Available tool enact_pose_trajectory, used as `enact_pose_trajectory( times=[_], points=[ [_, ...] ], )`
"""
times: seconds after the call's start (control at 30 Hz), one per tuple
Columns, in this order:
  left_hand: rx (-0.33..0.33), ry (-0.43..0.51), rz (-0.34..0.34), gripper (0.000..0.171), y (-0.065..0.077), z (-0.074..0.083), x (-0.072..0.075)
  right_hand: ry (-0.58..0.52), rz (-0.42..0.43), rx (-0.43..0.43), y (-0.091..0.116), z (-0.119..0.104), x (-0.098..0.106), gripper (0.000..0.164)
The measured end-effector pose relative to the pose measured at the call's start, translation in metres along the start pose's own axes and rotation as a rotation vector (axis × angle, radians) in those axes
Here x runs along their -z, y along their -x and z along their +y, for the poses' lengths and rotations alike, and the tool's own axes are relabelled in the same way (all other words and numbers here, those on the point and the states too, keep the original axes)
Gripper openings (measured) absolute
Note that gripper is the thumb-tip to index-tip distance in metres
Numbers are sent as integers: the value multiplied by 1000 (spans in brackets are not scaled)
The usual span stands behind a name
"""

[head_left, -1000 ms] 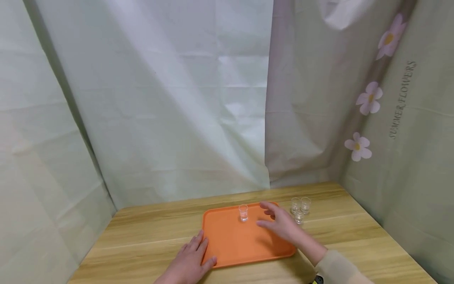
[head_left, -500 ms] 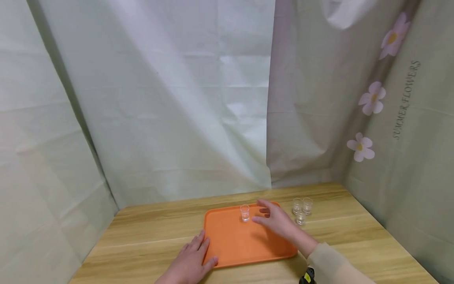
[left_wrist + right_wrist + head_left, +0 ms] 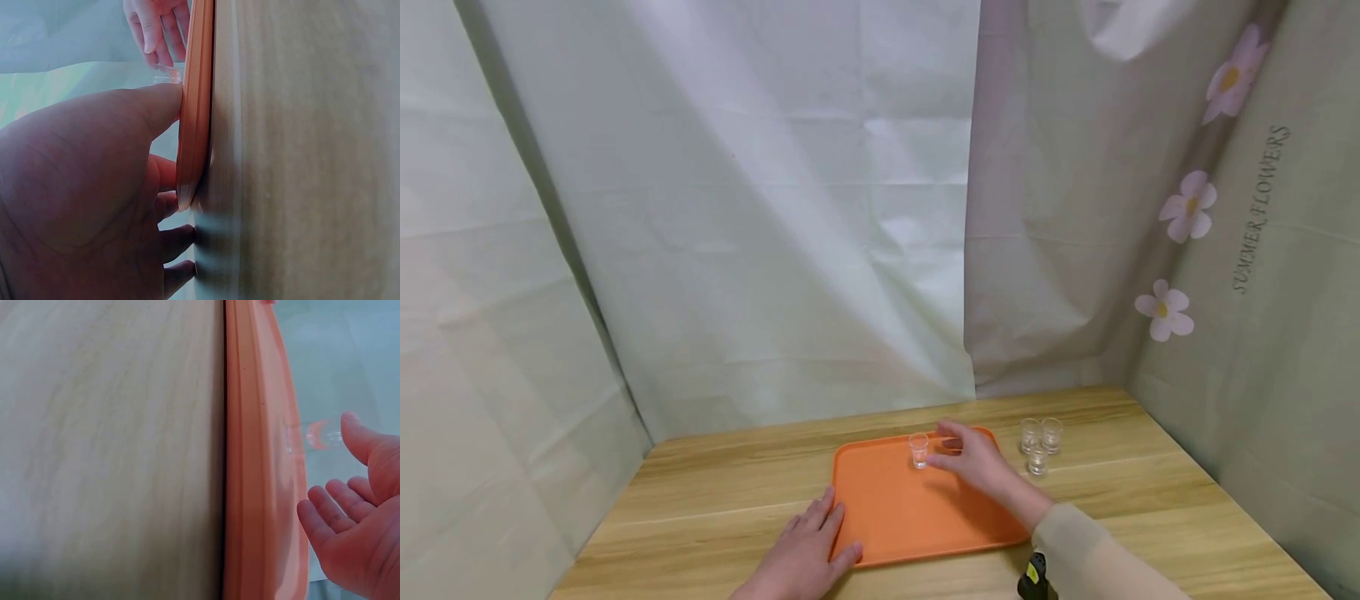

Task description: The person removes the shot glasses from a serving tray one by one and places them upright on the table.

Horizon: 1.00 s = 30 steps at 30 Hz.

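An orange tray lies on the wooden table. Toward its back edge stands a small clear shot glass, upright. My right hand is over the tray just right of that glass, thumb and fingers apart and nothing between them. In the right wrist view the thumb tip comes right up to the glass. My left hand rests at the tray's front left corner. In the left wrist view its thumb lies against the tray's rim, with some fingertips on the table beside it.
Three more shot glasses stand close together on the table, right of the tray. Pale curtains hang behind the table and along both sides, the right one printed with flowers.
My right hand has moved left across the tray, nearer to the single shot glass. The left hand stays at the tray's corner, and the view has shifted slightly.
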<state>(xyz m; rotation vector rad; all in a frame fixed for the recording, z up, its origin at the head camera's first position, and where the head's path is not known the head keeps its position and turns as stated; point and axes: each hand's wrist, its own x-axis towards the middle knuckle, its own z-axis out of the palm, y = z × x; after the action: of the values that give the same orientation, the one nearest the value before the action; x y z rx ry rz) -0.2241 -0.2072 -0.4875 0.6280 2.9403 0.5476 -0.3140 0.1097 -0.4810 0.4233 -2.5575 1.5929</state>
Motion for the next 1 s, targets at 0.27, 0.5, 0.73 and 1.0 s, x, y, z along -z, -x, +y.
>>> enact_pose_trajectory(
  times=[0.27, 0.5, 0.73, 1.0],
  points=[
    [15, 20, -14, 82, -2, -2, -1, 14, -11, -3, -9, 6, -6, 70],
    [26, 13, -30, 84, -3, -4, -3, 11, -17, -23, -14, 11, -9, 66],
    [17, -7, -23, 81, -2, 0, -2, 31, -20, -29, -15, 9, -12, 52],
    [8, -22, -8, 82, -1, 0, -3, 60, 4, -35, -17, 8, -17, 48]
  ],
)
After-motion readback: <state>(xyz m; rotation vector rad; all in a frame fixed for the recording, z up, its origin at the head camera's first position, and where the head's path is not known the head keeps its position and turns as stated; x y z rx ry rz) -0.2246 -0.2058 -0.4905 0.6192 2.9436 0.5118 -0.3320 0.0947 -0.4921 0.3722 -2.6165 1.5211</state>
